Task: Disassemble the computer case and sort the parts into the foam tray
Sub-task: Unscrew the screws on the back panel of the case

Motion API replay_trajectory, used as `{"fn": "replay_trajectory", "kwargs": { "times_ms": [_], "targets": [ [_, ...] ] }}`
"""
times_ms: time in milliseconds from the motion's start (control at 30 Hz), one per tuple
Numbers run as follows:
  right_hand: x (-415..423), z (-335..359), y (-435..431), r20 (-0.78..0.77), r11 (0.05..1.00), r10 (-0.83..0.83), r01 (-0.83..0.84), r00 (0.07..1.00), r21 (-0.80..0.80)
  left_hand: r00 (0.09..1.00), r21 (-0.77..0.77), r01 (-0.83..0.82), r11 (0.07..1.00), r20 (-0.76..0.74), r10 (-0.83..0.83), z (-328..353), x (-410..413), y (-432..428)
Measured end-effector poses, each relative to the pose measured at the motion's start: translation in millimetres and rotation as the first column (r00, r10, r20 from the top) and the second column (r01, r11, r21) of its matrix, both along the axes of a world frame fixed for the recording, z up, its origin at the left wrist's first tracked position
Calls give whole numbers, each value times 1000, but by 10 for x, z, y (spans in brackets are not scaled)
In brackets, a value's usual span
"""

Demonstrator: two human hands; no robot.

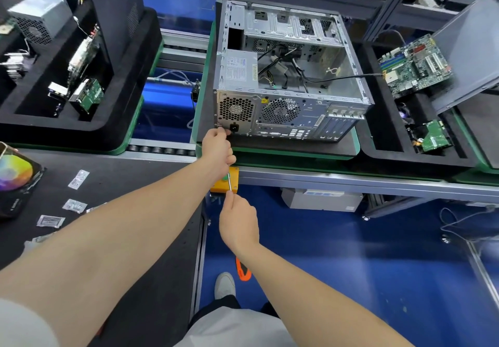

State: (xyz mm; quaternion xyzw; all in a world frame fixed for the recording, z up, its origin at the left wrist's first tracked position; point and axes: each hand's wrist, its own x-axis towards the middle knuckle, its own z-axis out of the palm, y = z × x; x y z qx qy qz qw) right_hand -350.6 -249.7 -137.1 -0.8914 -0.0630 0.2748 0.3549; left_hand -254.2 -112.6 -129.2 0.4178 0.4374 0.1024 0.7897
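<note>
The open computer case (286,108) lies on a black mat, its rear panel facing me and the power supply (237,71) still inside at the left. My left hand (217,149) is at the case's lower left rear corner with its fingertips pinched together there. Its curled fingers grip the green handle of a screwdriver (229,181), whose shaft points down. My right hand (239,222) pinches the lower tip of that shaft. A black foam tray (388,141) to the right holds a motherboard (415,65) and a green card (434,137).
Another black foam tray (81,127) at the left holds boards and a grey power unit (40,17). A grey side panel (469,49) leans at the right. A yellow box (234,172) sits on the bench rail below my left hand. Small packets (78,179) lie on the dark side table.
</note>
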Motion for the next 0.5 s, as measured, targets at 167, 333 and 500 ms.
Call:
{"fn": "replay_trajectory", "kwargs": {
  "times_ms": [167,333,500],
  "targets": [
    [145,-20,-134,-772,830,69,393,632,396,1000,-22,-2,1000,9,2,3,-34,48],
    [208,-82,-308,-871,545,389,688,299,479,994,-191,-67,979,72,82,48,-9,12],
    [244,-24,-274,-786,464,588,718,189,519,991,-253,-60,966,102,88,61,-28,51]
  ]
}}
